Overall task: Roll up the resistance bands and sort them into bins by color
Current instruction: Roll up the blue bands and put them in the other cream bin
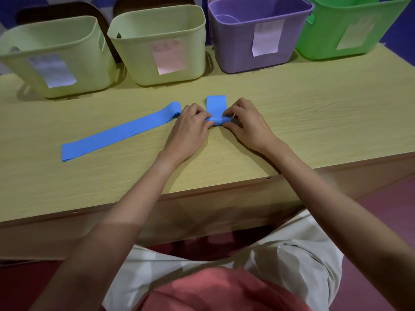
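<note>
A blue resistance band (216, 105) lies on the wooden table, its near end wound into a small roll and its flat tail pointing toward the bins. My left hand (190, 129) pinches the roll's left end. My right hand (246, 122) pinches its right end, with the fingers curled over the top. A second blue band (119, 133) lies flat and unrolled to the left, running diagonally toward the near-left. Four bins stand along the back: two pale yellow-green bins (29, 63) (193, 30), a purple bin (233, 55) and a green bin (325, 39).
Each bin carries a paper label on its front. Something lies inside the purple bin at its left. The table's front edge (202, 194) runs close to my lap. Bare tabletop (325, 122) stretches to the right of my hands.
</note>
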Demonstrator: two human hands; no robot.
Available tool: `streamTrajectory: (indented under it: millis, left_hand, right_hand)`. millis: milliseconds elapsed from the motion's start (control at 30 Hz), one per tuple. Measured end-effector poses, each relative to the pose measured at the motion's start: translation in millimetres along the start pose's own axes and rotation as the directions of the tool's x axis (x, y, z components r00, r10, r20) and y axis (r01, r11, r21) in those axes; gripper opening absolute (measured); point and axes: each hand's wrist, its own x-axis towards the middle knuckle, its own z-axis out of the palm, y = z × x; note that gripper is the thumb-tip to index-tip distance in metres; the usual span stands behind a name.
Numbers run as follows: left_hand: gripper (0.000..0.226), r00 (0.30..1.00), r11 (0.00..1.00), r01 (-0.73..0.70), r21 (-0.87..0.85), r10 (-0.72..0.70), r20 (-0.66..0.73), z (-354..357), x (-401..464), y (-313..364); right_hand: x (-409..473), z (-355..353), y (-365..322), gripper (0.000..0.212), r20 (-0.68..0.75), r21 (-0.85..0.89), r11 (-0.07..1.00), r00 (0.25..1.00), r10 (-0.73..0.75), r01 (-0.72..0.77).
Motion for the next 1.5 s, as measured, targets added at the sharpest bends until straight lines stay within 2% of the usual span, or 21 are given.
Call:
streamTrajectory:
  millis: [167, 433, 600, 767, 1033, 1133, 1300, 1500]
  left_hand:
    - [0.038, 0.999, 0.999, -0.006, -0.038, 0.007, 0.031, -2, -7, 4]
    - [0.021, 0.999, 0.995, 0.009, -0.102, -0.012, -0.029, -3, -34, 11]
    - [0.021, 0.997, 0.995, 0.06, -0.081, -0.063, -0.035, -4, -39, 14]
    - [0.026, 0.99, 0.991, 0.129, -0.045, -0.131, -0.051, -3, -34, 16]
    - [0.027, 0.979, 0.984, 0.176, 0.027, -0.172, -0.108, 3, -32, 29]
    - [0.028, 0.975, 0.981, 0.192, 0.027, -0.188, -0.116, 4, -31, 33]
    - [0.022, 0.978, 0.984, 0.167, 0.062, -0.157, -0.14, 4, -33, 36]
    - [0.02, 0.985, 0.988, 0.143, -0.052, -0.147, -0.088, 2, -30, 27]
  right_hand:
    - [3, -7, 2, 0.021, 0.093, -0.029, 0.999, 0.996, -0.014, 0.017]
    - [-14, -18, -10, 0.02, 0.21, 0.037, 0.998, 0.976, -0.05, 0.043]
    - [-26, -11, -14, 0.019, 0.097, 0.093, 0.995, 0.994, -0.04, 0.031]
    - [-27, -7, -10, 0.031, 0.064, 0.082, 0.996, 0.998, -0.022, 0.016]
    - [-23, -1, -8, 0.028, 0.02, 0.098, 0.995, 1.0, 0.003, -0.005]
    - [-23, 0, -8, 0.018, 0.007, 0.116, 0.993, 1.0, -0.009, 0.009]
    - [-19, 0, -9, 0.015, 0.009, 0.074, 0.997, 1.0, 0.027, -0.027]
    - [-19, 1, -12, 0.021, -0.01, 0.062, 0.997, 0.999, 0.043, -0.042]
